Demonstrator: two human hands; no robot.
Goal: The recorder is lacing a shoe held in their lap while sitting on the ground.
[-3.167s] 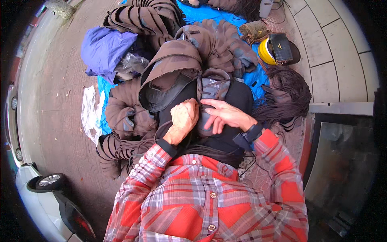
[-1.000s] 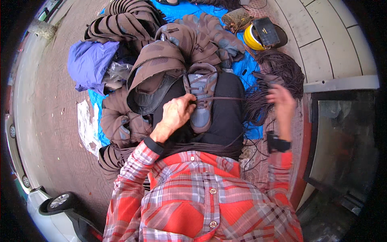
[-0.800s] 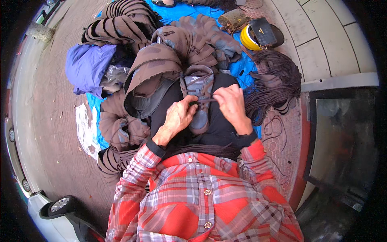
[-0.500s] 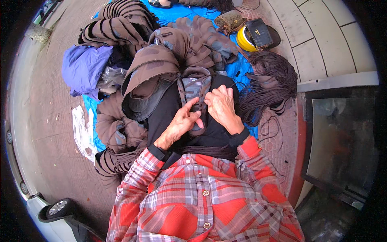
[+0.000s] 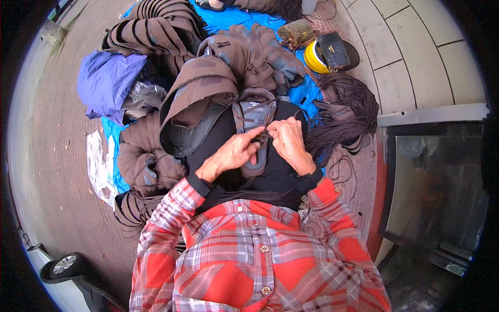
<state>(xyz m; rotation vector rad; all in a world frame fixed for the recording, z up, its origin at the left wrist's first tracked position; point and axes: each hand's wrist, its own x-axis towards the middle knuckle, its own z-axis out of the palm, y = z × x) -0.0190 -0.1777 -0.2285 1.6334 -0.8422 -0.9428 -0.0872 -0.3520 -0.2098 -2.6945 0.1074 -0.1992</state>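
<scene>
A brown and grey shoe upper (image 5: 253, 113) lies on my lap over dark cloth, its tongue facing up and dark lacing across its middle. My left hand (image 5: 236, 152) rests over its left side, index finger stretched across the lacing and thumb apart. At the upper's right edge, my right hand (image 5: 288, 143) pinches a dark lace, mostly hidden by the fingers; a thin loop shows beside the knuckles. The fingertips of both hands nearly meet. Left of the upper sits a stack of joined brown uppers (image 5: 200, 78).
More stacked uppers (image 5: 156, 31) lie on a blue sheet (image 5: 239, 18). A purple bag (image 5: 109, 83) is at left. To the right are a bundle of dark laces (image 5: 345, 109), a yellow container (image 5: 315, 57) with a black pouch (image 5: 333, 49), and a dark glass-fronted case (image 5: 436, 182).
My left index finger has moved right, toward my right fingertips. My right hand has shifted slightly and stays pinched beside the shoe upper. The whole view has shifted a little.
</scene>
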